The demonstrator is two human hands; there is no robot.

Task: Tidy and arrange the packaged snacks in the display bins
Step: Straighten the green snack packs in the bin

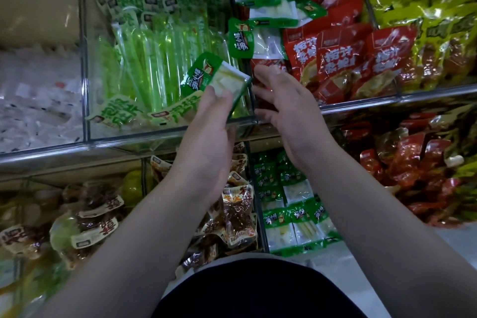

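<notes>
Sorting was in hand: left grip [209, 121] pinched green-white packet [216, 80] at front edge of upper bin [154, 135]; right grip [286, 103] beside it, fingers slack, held nothing. Next move probably called for laying packet with matching packets [265, 41] farther back.

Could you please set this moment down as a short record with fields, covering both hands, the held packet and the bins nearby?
left hand: grips a green-and-white packet by its lower end
held packet: tilted, over the front right of the clear bin
right hand: holds nothing, fingers relaxed, just right of the packet
clear bin contents: long green packets
right of that bin: white packets beside red packets
lower shelf: brown packets, more green-and-white packs
</notes>
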